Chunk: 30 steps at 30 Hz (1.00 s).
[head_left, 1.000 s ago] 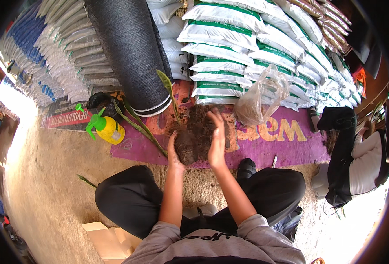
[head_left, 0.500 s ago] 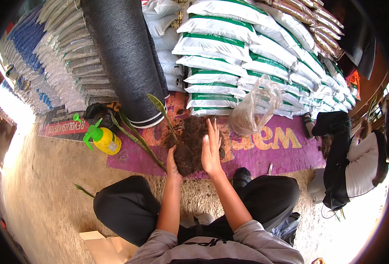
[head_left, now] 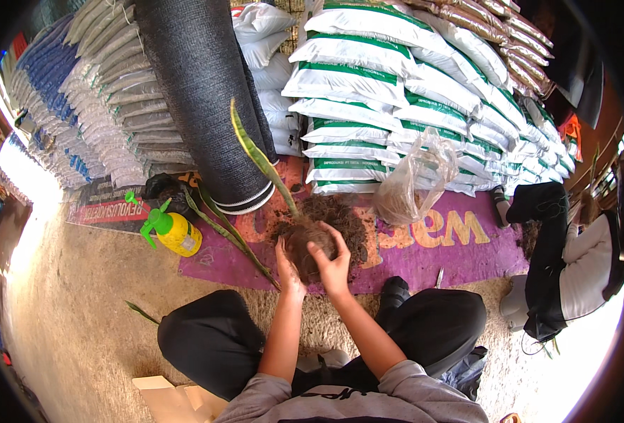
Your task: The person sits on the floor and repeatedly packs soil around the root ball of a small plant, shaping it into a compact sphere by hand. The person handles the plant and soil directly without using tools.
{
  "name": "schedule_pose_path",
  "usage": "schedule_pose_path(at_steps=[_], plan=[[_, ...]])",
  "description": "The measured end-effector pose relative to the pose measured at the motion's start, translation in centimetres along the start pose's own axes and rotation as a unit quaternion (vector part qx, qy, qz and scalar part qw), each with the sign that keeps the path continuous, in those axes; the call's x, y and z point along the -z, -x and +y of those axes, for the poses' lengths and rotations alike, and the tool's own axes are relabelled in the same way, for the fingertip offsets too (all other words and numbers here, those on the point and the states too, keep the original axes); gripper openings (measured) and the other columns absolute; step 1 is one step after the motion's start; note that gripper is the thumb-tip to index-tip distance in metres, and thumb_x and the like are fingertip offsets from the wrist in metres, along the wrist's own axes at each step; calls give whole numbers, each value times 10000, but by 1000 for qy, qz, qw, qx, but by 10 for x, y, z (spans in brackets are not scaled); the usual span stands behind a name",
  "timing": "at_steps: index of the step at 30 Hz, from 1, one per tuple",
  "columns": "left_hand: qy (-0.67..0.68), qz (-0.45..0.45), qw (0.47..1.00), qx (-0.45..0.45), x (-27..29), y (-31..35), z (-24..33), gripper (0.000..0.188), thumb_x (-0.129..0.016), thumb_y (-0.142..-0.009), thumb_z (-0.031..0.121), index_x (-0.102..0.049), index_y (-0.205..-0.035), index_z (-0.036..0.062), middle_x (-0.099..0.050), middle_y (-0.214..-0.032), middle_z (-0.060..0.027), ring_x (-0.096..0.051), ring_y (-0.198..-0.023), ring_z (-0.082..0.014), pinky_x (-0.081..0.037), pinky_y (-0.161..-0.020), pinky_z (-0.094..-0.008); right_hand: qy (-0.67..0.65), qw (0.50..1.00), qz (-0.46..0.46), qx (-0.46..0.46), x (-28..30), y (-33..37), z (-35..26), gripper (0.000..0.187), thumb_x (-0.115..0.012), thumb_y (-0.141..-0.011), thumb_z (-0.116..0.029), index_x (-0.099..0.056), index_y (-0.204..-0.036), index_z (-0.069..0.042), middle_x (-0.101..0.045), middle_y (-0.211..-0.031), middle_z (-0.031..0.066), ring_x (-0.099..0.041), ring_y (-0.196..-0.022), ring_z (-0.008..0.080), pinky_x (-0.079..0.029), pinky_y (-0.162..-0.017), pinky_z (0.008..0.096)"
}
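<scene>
A round dark ball of soil [head_left: 302, 243] with a long, yellow-edged snake plant leaf [head_left: 259, 156] rising from it sits between my hands. My left hand [head_left: 290, 269] cups its left side. My right hand [head_left: 335, 264] wraps the right side, fingers curved over the top and thumb against the front. The leaf leans up to the left. Beneath and behind the ball, loose dark soil [head_left: 354, 229] is heaped on a purple printed sheet [head_left: 467, 261]. The underside of the ball is hidden by my palms.
Left of my hands lie long snake plant leaves [head_left: 231, 236] and a yellow spray bottle [head_left: 180, 236] with a green head. A clear plastic bag [head_left: 403, 204] stands right of the soil, near a small knife [head_left: 439, 278]. Behind are a black mesh roll [head_left: 202, 106] and stacked sacks [head_left: 347, 84]. Another person [head_left: 580, 261] sits at right.
My right hand, flat and apart from the ball before, has closed onto its right side. The ball and leaf have come slightly right, and the leaf stands out longer.
</scene>
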<state>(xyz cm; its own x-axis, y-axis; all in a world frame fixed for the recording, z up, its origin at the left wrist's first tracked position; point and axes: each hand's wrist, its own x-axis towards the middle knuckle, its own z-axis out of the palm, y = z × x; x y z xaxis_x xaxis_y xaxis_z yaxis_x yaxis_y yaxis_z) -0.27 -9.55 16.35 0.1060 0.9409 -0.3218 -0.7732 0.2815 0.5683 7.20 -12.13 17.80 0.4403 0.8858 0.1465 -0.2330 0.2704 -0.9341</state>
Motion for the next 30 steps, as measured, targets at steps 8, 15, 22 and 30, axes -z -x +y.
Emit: schedule_pose_path(at_steps=[8, 15, 22, 30], plan=[[34, -127, 991, 15, 16, -7, -9, 458, -350, -955, 400, -490, -1223, 57, -559, -1176, -80, -548, -1045, -223, -433, -908, -368, 355, 917, -89, 159, 0, 15, 2, 555, -437, -903, -380, -375, -1363, -75, -265, -1448, 162, -153, -1361, 387, 13, -1050, 599], [19, -110, 993, 26, 8, -2, 5, 409, -348, -954, 349, -524, -1171, 51, -583, -1146, -83, -583, -990, -210, -454, -886, -339, 357, 902, -149, 190, 5, 4, -11, 612, -438, -897, -377, -306, -1389, -38, -357, -1407, 150, -276, -1328, 340, -6, -1058, 592], [-10, -70, 997, 16, 15, -11, 8, 359, -381, -945, 324, -554, -1110, 57, -617, -974, -55, -608, -842, -168, -512, -731, -298, 293, 928, -164, 162, 3, 1, -22, 693, -322, -924, -484, -215, -1421, -12, -441, -1343, 173, -347, -1302, 289, -15, -1085, 519], [61, -120, 987, 89, 44, -18, 9, 380, -463, -917, 361, -580, -1081, 39, -636, -944, -71, -621, -807, -172, -511, -761, -303, 293, 923, 18, 249, 24, -14, -45, 836, -203, -885, -645, -163, -1431, -13, -120, -1489, 207, -69, -1387, 334, -64, -1096, 492]])
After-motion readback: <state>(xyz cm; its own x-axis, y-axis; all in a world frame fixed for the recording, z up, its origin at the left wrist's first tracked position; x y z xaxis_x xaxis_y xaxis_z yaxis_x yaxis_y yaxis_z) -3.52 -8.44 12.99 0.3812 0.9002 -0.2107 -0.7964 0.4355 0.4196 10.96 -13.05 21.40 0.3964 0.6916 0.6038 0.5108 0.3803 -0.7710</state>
